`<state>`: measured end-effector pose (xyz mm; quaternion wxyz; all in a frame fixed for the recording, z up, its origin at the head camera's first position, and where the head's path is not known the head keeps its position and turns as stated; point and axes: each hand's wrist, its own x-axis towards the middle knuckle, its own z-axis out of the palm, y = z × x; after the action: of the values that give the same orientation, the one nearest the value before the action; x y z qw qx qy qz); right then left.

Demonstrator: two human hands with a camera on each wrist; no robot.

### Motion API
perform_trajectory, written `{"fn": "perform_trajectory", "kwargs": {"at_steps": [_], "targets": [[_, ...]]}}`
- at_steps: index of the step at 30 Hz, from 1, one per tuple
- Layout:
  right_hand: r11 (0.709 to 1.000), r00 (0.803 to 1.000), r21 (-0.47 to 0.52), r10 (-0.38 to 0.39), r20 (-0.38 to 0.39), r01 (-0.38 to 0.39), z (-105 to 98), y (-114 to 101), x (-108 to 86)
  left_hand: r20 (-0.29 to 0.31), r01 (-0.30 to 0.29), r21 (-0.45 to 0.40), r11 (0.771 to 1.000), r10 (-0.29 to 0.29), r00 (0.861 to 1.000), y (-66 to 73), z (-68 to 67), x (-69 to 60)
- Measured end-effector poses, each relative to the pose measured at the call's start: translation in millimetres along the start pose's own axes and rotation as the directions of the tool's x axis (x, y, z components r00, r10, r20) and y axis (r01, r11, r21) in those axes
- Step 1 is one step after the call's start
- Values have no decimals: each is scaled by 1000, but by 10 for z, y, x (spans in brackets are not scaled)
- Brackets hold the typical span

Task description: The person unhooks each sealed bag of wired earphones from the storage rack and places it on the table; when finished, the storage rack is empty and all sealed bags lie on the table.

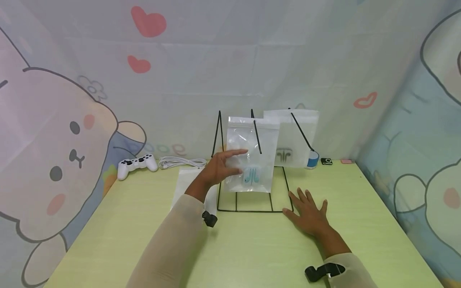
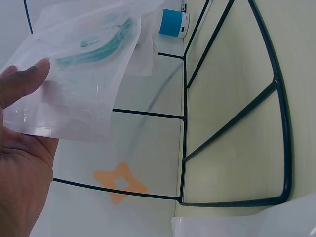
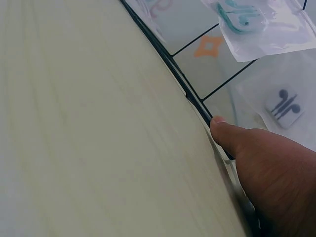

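A black wire rack [image 1: 252, 211] stands on the table. A clear zip bag of turquoise-and-white earphones [image 1: 251, 176] hangs on its front prong. My left hand [image 1: 217, 170] holds this bag's left side; thumb and index finger lie over the front in the head view, and the other fingers are hidden. Behind and to the right hangs a second bag with dark earphones [image 1: 284, 155]. My right hand [image 1: 307, 212], fingers spread, rests at the rack's front right corner. In the right wrist view its thumb [image 3: 227, 136] touches the base bar.
Another white bag [image 1: 178, 186] lies on the table left of the rack. Along the back are a white game controller [image 1: 137, 164], a coiled white cable [image 1: 182, 161], a blue-and-white cylinder [image 1: 312, 159], a small black device [image 1: 326, 161] and a pink block [image 1: 346, 161].
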<state>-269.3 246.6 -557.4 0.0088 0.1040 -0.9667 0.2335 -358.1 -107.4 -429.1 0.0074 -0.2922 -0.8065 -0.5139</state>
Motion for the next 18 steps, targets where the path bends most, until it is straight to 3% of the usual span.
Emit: {"fn": "perform_trajectory", "kwargs": {"at_steps": [18], "targets": [[1000, 1000, 15, -8, -5, 8, -26, -27, -16, 26, -125, -10, 992, 125, 992, -46, 66, -212]]}}
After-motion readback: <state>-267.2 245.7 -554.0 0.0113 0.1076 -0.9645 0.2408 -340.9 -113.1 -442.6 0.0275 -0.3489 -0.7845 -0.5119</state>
